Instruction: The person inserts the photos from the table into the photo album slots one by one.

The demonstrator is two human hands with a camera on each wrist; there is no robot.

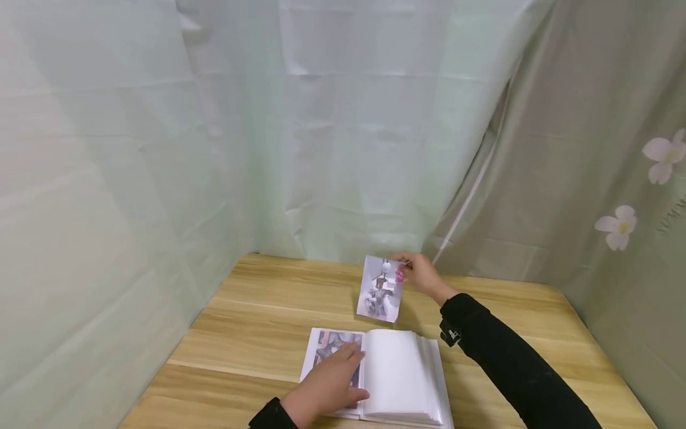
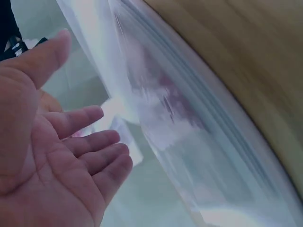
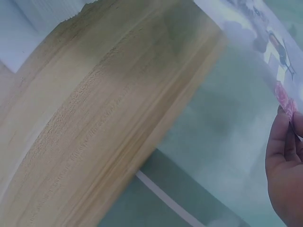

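Note:
An open photo album (image 1: 399, 375) lies on the wooden table, with a picture under clear film on its left page and a blank white page on the right. My left hand (image 1: 329, 381) is over the left page with its fingers extended; in the left wrist view the palm and spread thumb show beside the glossy film. Beyond the album, my right hand (image 1: 420, 274) pinches a photo (image 1: 379, 292) by its upper right edge and holds it upright. The right wrist view shows the fingertips (image 3: 284, 120) beside a pink patch (image 3: 282, 97) at the photo's edge.
A wooden table (image 1: 257, 310) carries the album. Pale curtains (image 1: 354, 149) hang behind and at the left, and a curtain with white flowers (image 1: 616, 226) hangs at the right. Black sleeves (image 1: 514, 357) cover both forearms.

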